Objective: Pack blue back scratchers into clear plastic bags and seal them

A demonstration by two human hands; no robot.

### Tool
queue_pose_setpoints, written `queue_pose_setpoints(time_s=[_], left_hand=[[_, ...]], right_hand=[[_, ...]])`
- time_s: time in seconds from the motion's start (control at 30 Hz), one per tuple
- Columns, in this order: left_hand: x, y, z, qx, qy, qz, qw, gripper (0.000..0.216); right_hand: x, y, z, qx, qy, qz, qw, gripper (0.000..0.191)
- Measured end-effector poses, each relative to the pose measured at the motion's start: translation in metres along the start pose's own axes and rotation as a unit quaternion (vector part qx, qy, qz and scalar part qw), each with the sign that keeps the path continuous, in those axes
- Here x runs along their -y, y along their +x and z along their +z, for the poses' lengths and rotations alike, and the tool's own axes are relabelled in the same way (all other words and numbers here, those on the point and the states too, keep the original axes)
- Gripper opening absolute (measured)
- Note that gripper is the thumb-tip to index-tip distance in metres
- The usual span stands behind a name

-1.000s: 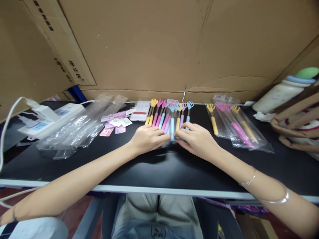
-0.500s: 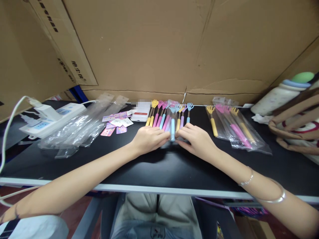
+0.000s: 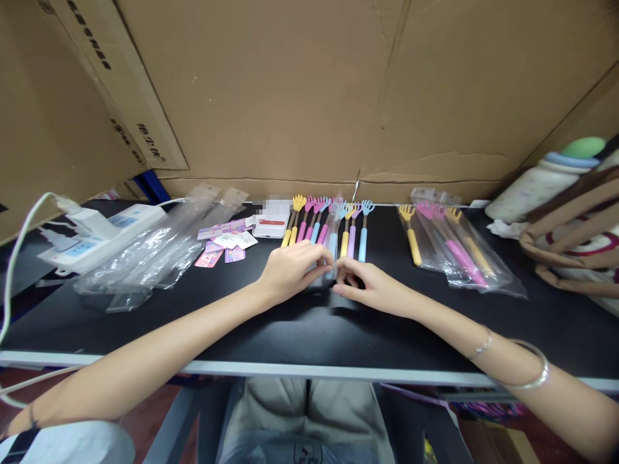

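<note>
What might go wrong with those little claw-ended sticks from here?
The thin clear plastic by the left hand and right hand might crumple or slip. The sticks lie close together in a row, so either hand could knock some askew. The loose cards near the left hand might get brushed aside.

We're in what looks like a small, makeshift workshop: cardboard walls (image 3: 271, 90) right up against our black desk (image 3: 280, 335), clear bags (image 3: 155, 245) heaped by a power strip (image 3: 124, 222), printed cards (image 3: 227, 240) scattered alongside, bright scratchers (image 3: 323, 233) lined up in a row, and we spot more, bagged, on the right.
</note>
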State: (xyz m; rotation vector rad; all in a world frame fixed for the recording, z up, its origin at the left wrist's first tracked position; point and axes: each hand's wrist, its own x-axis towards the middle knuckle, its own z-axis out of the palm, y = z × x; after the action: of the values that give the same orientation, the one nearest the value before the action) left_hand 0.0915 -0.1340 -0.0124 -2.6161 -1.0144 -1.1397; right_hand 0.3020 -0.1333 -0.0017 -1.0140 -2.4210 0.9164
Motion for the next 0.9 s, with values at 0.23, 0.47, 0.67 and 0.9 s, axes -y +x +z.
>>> queue_pose_setpoints(time_s=[0.23, 0.47, 0.67, 0.9], left_hand=[[-0.005, 0.004, -0.002, 0.037, -0.046, 0.012, 0.998, 0.018], [-0.004, 0.003, 0.001, 0.081, -0.092, 0.023, 0.992, 0.027], [-0.003, 0.003, 0.001, 0.099, -0.133, 0.003, 0.986, 0.037], [0.0, 0.003, 0.003, 0.089, -0.116, 0.052, 0.988, 0.033]], right_hand=[[-0.006, 0.007, -0.003, 0.027, 0.175, 0.007, 0.984, 0.053], [0.003, 0.005, -0.009, 0.019, 0.226, 0.05, 0.973, 0.059], [0.006, 0.004, -0.011, 0.023, 0.276, 0.072, 0.958, 0.048], [0.002, 0.006, -0.008, 0.015, 0.289, 0.055, 0.956, 0.038]])
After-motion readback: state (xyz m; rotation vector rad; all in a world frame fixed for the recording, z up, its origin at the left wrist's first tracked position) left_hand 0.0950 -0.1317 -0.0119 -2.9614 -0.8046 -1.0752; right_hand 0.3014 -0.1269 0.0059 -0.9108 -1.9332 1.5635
